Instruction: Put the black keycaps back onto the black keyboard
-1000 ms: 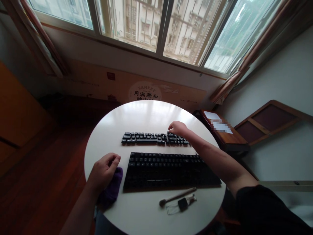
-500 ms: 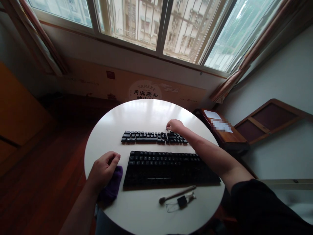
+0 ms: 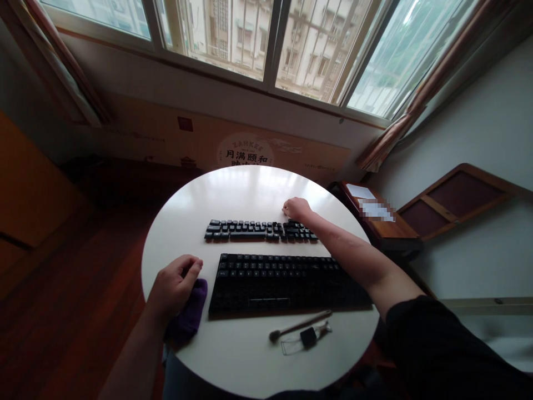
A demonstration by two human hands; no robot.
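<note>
My right hand point(image 3: 297, 208) is closed in a pinch at the far side of several rows of loose black keycaps point(image 3: 248, 235). Whatever it holds, if anything, is too small to make out. Nearer to me lies a black keyboard point(image 3: 266, 303), with keycaps on its upper rows and a bare lower part; my right forearm hides its upper right corner. By the table's left edge, my left hand point(image 3: 175, 284) has its fingers curled and the thumb against them, its inside hidden. A purple cloth point(image 3: 194, 311) lies beneath and beside that hand.
A brush point(image 3: 297, 326) and a wire keycap puller with a dark block point(image 3: 308, 338) lie in front of the keyboard on the round white table point(image 3: 233, 355). To the right stands a wooden stand point(image 3: 391, 233) with papers point(image 3: 360, 191). A window spans the far wall.
The view has tilted slightly, so everything sits a little higher and further left. Both hands keep nearly the same pose and place over the table.
</note>
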